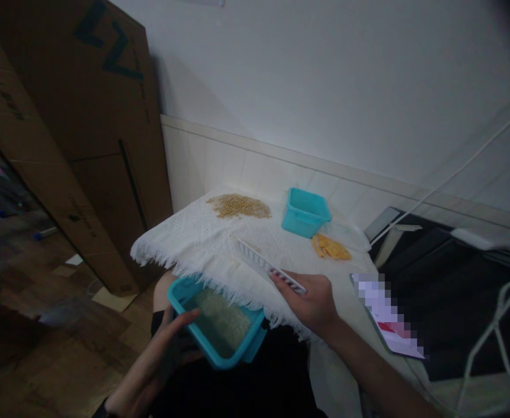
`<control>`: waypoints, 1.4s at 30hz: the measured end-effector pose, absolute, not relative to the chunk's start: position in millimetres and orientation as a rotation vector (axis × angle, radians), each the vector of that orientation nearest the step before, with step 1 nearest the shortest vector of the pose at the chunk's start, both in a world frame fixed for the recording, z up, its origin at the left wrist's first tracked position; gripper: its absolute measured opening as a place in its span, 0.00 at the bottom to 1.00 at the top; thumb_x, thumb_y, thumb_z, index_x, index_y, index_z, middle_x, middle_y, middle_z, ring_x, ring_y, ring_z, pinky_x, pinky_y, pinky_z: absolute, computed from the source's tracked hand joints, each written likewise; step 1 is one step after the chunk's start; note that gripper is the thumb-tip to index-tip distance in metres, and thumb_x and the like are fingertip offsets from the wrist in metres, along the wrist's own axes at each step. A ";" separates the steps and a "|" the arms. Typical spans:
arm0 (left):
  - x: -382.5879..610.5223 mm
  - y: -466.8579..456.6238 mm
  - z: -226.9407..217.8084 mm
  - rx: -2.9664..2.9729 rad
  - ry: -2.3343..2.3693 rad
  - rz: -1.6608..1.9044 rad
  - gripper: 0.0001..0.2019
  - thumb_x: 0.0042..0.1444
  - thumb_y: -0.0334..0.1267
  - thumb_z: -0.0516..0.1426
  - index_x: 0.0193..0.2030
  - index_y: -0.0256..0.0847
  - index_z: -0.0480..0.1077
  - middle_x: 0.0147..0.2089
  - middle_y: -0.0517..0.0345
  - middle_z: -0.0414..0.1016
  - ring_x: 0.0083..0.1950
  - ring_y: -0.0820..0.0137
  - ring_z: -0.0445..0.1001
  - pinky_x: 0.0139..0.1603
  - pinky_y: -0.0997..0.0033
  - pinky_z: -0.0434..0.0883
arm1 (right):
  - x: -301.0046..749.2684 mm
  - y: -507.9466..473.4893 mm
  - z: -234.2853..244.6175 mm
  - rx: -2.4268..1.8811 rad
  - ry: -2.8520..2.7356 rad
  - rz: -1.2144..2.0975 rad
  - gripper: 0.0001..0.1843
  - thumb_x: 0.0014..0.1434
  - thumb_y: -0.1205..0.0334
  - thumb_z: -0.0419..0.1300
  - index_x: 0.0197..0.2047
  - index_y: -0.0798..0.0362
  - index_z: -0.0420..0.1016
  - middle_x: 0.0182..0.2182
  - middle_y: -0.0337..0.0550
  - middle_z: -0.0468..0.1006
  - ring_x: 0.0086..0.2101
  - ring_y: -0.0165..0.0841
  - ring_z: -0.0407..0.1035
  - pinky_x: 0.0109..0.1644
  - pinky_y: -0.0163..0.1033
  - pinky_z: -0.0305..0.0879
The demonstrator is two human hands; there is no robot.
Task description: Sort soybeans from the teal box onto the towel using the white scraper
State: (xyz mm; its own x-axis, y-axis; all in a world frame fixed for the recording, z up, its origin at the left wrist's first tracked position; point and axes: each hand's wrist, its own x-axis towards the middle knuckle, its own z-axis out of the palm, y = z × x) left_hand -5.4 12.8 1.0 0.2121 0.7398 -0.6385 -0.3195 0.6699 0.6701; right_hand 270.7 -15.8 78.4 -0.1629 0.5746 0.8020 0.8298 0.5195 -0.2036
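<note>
My left hand [163,348] grips the near rim of a turquoise plastic bin [241,348] holding pale rice-like grains, held just below the fringed edge of a white cloth [203,238] that covers a small table. My right hand [311,302] rests on the cloth near its front edge, fingers closed on the end of a long white flat comb-like strip [266,267] that lies slanting across the cloth. A heap of tan grains [240,206] lies at the back left of the cloth.
A second, empty turquoise bin [305,212] stands at the back of the cloth with a small pile of yellow pieces [331,248] beside it. A large cardboard box [76,133] leans on the left. A paper [388,316] and white cords [494,331] lie right.
</note>
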 end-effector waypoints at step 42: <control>-9.0 7.2 6.8 0.474 1.120 0.862 0.43 0.44 0.43 0.72 0.67 0.62 0.63 0.58 0.49 0.80 0.56 0.38 0.80 0.46 0.44 0.82 | 326.4 -17.9 76.9 -1.632 -1.635 -0.061 0.27 0.64 0.44 0.62 0.21 0.53 0.82 0.15 0.40 0.76 0.16 0.35 0.71 0.19 0.35 0.61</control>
